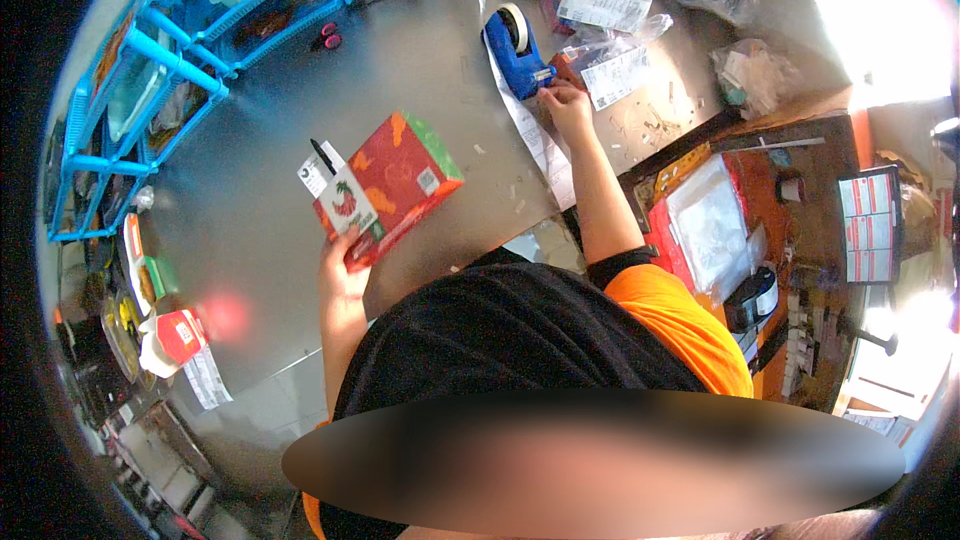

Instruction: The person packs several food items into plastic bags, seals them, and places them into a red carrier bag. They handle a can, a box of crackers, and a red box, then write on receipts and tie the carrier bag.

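Observation:
My left hand (343, 264) holds the near corner of a red printed cardboard box (397, 180) with orange shapes and a green side. A white card with a chili-like print (345, 204) lies against the box, under my left fingers. A black pen (323, 156) and a small printed slip (315, 172) show at the card's far end. My right hand (566, 106) is at the cutter end of a blue tape dispenser (517, 52), its thumb and fingertips close together. Whether tape is between them cannot be told. A long paper strip (536, 142) runs beneath the dispenser.
Blue plastic racks (176, 67) with trays stand at the far left. Bagged boxes with printed slips (606, 6) are beyond my right hand. A small red-and-white carton (176, 341) sits at the left edge. Right of my arm is a plastic-wrapped stack (709, 221).

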The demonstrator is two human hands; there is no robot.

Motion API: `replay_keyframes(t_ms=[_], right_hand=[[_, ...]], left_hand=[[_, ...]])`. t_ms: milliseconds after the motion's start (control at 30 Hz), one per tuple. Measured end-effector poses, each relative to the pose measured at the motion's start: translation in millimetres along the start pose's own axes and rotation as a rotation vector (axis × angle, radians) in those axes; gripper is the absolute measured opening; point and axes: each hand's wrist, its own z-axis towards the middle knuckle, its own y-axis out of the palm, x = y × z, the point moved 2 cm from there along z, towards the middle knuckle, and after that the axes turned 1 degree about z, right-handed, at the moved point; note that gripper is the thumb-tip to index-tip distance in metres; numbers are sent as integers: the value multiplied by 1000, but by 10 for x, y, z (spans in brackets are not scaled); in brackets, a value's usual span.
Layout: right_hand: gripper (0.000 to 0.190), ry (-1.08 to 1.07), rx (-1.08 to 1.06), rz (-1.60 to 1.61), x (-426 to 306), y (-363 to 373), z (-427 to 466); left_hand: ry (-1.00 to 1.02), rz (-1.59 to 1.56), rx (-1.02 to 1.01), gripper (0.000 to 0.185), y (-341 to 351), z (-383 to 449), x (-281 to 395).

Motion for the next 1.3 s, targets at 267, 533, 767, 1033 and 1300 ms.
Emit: replay_keyframes(t_ms=[267, 533, 767, 1033, 1300], right_hand=[[23, 289, 137, -270, -64, -5, -74], [12, -376, -472, 337, -2330, 462, -1459], [22, -376, -282, 226, -2655, 589, -1857], [28, -183, -15, 330, -2213, 860, -2113], [33, -46, -75, 786, -1986, 764, -2300]], left_hand=[[-135, -191, 84, 31, 248, 471, -128], [-163, -224, 5, 31, 430, 313, 100], [-129, -130, -152, 30, 404, 104, 159], [-221, -146, -308, 34, 351, 9, 85], [-230, -47, -283, 39, 482, -103, -87]])
